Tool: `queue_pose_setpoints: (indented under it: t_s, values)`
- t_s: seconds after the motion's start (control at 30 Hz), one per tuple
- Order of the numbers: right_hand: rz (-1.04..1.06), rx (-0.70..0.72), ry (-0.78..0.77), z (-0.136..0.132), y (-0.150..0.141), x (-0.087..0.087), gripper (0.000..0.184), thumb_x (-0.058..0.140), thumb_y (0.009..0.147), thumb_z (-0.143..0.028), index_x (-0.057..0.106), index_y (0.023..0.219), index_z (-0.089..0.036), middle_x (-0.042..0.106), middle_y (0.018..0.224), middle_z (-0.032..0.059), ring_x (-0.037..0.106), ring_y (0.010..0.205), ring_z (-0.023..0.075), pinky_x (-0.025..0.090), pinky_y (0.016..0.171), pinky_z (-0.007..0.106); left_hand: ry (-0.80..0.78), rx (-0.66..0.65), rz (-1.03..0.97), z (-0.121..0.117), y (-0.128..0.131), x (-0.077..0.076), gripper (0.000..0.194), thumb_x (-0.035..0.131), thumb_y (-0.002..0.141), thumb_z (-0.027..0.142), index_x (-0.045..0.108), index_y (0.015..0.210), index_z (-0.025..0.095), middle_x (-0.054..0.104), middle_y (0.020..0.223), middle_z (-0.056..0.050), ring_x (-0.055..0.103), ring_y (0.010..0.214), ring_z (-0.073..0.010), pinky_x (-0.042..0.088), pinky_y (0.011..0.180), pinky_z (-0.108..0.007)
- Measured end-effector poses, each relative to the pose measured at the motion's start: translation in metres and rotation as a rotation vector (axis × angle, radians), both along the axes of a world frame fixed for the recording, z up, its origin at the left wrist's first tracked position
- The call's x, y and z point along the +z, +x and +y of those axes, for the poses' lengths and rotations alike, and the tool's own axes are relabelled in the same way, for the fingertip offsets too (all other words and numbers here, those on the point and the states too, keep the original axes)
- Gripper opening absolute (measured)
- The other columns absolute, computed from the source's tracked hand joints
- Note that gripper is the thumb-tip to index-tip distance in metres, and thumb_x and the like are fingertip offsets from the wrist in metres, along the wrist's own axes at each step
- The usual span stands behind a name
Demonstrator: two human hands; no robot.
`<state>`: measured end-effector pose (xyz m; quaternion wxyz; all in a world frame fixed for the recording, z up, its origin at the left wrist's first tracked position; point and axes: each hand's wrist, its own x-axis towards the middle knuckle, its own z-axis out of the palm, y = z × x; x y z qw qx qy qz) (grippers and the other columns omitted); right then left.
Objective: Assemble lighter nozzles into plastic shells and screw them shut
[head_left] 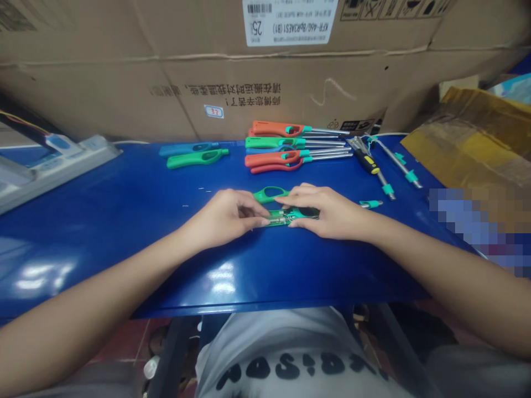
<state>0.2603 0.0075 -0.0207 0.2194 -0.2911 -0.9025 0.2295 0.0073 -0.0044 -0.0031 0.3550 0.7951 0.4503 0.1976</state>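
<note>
Between my two hands lies an opened green lighter casing (279, 219), with its inner parts and thin wires showing. My left hand (226, 218) pinches the left end between thumb and fingers. My right hand (332, 213) is closed over the right end, beside a teal piece and a dark part that its fingers partly cover. Just behind the casing is a green handle shell (262, 195) with a finger loop, partly hidden by my fingers. A short metal tube with a teal end (370, 204) rests to the right of my right hand.
Assembled long-nosed lighters (269, 160) are grouped at the back. Left of them are a blue shell (178, 149) and a green shell (186, 160). A black-and-yellow handled tool (367, 163) lies near metal tubes (400, 160). A power strip (78, 166) and cardboard box (186, 72) border the table.
</note>
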Motion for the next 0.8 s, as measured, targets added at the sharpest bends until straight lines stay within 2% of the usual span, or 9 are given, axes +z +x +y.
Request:
queue_pose_setpoints:
  t_s: [0.2, 0.53, 0.8]
  values:
    - [0.000, -0.002, 0.009, 0.001, 0.001, -0.001, 0.052, 0.074, 0.085, -0.020, 0.063, 0.136, -0.023, 0.072, 0.119, 0.0088, 0.064, 0.110, 0.0235, 0.048, 0.104, 0.043, -0.006, -0.006, -0.005, 0.001, 0.000, -0.002, 0.016, 0.073, 0.083, 0.028, 0.081, 0.093, 0.019, 0.068, 0.078, -0.002, 0.058, 0.062, -0.0113, 0.044, 0.057, -0.024]
    - [0.009, 0.035, 0.055, -0.003, -0.002, 0.001, 0.050, 0.069, 0.088, -0.017, 0.063, 0.137, -0.024, 0.070, 0.109, 0.0083, 0.061, 0.105, 0.0228, 0.049, 0.099, 0.042, 0.131, -0.047, 0.151, -0.009, 0.003, 0.013, 0.016, 0.075, 0.081, 0.026, 0.079, 0.094, 0.019, 0.071, 0.084, -0.002, 0.061, 0.064, -0.0115, 0.049, 0.063, -0.024]
    - [-0.019, 0.045, 0.035, -0.005, -0.003, 0.003, 0.044, 0.067, 0.090, -0.020, 0.064, 0.134, -0.023, 0.068, 0.113, 0.0093, 0.059, 0.107, 0.0239, 0.050, 0.097, 0.043, 0.172, -0.048, 0.174, -0.009, 0.003, 0.012, 0.010, 0.077, 0.080, 0.028, 0.078, 0.086, 0.020, 0.072, 0.081, -0.002, 0.063, 0.064, -0.0125, 0.047, 0.062, -0.023]
